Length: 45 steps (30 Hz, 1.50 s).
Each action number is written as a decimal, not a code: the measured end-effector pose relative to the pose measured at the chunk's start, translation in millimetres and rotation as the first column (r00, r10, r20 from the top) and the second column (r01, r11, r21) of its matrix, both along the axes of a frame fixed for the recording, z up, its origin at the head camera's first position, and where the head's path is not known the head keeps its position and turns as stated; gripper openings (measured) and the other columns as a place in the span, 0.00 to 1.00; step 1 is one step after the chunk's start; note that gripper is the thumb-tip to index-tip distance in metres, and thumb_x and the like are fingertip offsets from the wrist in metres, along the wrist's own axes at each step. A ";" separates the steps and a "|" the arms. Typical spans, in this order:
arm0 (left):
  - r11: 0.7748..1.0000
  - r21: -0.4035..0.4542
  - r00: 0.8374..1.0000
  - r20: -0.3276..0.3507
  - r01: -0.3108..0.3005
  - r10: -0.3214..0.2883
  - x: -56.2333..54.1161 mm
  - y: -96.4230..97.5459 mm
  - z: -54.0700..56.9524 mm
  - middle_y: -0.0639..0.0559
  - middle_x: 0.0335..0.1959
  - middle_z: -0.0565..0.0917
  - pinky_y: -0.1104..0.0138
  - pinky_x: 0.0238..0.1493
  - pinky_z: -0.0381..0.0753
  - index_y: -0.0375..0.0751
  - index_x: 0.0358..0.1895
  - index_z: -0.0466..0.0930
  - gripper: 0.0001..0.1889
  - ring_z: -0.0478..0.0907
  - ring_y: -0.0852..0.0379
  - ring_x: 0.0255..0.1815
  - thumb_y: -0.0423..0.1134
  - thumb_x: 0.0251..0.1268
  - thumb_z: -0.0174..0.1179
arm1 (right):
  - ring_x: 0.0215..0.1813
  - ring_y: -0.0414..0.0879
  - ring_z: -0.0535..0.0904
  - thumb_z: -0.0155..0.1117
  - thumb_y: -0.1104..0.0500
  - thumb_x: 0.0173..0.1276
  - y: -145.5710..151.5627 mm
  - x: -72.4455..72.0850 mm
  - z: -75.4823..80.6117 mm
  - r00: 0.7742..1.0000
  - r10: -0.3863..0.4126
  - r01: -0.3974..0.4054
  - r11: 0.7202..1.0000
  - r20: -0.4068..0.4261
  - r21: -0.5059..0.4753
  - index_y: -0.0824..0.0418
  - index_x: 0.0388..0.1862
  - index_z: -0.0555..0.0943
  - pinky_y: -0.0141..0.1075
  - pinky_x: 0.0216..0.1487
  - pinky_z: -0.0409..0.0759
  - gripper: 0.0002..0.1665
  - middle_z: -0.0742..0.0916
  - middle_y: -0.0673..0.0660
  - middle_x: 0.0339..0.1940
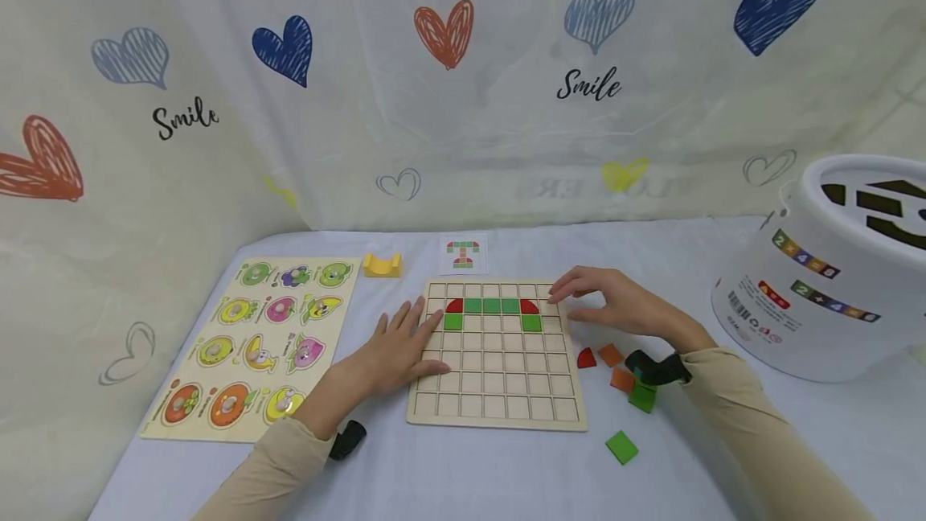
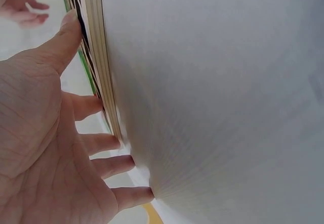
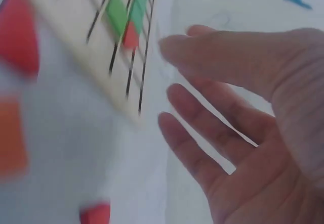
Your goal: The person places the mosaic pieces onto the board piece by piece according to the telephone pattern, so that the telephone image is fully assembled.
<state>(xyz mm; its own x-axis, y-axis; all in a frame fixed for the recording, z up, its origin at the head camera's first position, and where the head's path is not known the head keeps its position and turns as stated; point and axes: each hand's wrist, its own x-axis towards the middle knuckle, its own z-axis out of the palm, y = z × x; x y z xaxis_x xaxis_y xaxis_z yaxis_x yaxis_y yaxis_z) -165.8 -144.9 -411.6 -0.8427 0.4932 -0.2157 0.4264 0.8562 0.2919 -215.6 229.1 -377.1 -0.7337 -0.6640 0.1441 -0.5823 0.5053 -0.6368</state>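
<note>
A square wooden grid board (image 1: 492, 406) lies on the white cloth. Along its upper rows sit several green squares (image 1: 492, 306), with a red quarter-circle piece (image 1: 529, 307) at either end and a lighter green square (image 1: 531, 322) under each red one. My left hand (image 1: 398, 348) lies spread at the board's left edge, thumb and index finger touching it. Over the board's upper right corner hovers my right hand (image 1: 615, 301), fingers loosely bent; the right wrist view shows nothing between them. Behind the board lies a small pattern card (image 1: 464, 253).
Loose pieces lie right of the board: a red quarter-circle (image 1: 587, 358), orange pieces (image 1: 611, 354) and green squares (image 1: 622, 447). A fruit puzzle board (image 1: 239, 328) is at left, a yellow holder (image 1: 382, 265) behind. At right stands a white bucket (image 1: 788, 296).
</note>
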 end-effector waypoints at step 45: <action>1.000 0.013 1.000 0.001 0.007 -0.007 -1.2 -1.5 -1.7 0.30 0.85 0.44 0.31 0.78 0.45 0.38 0.85 0.51 0.45 0.41 0.30 0.85 0.63 0.79 0.53 | 0.43 0.48 0.81 0.77 0.72 0.61 81.2 -1.0 -21.2 0.958 -0.288 0.282 0.941 0.004 0.187 0.71 0.51 0.87 0.33 0.43 0.82 0.18 0.87 0.58 0.43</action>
<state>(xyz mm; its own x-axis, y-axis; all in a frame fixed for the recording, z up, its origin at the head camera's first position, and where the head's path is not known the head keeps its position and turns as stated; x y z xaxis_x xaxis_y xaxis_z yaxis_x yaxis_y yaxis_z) -167.1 -146.3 -413.2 -0.8389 0.5020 -0.2105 0.4320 0.8492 0.3036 -216.5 310.3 -398.4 -0.8984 -0.4390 0.0139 -0.3780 0.7567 -0.5335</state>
